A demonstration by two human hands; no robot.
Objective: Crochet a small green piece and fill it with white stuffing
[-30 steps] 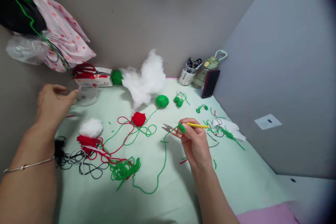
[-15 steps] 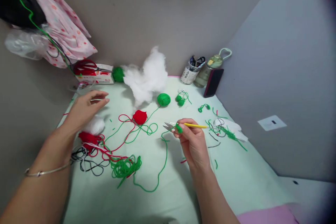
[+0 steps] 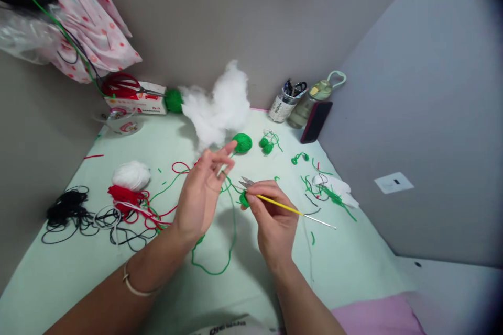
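Observation:
My right hand (image 3: 275,214) is closed around a crochet hook (image 3: 279,204) with a yellow handle and metal ends. The same hand holds a small green crocheted piece (image 3: 244,199), and the blades of small scissors (image 3: 246,181) stick out past its fingers. To the left of it, my left hand (image 3: 201,188) is raised with its fingers apart. Green yarn (image 3: 234,230) runs by its fingertips and loops down over the table; whether the fingers touch the strand I cannot tell. Behind them lies a green yarn ball (image 3: 242,143). My left hand hides the red ball.
White stuffing (image 3: 220,107) sits at the back wall beside red-handled scissors (image 3: 121,85) on a box. White (image 3: 131,175), red (image 3: 126,199) and black yarn (image 3: 66,207) lie at left. A pen cup (image 3: 281,107), bottle (image 3: 302,110) and phone (image 3: 316,122) stand back right, yarn scraps (image 3: 330,193) nearer.
My left hand has swung from the far left towards my right hand. The hook in my right hand has tilted, its metal end now pointing down to the right. The view has shifted slightly.

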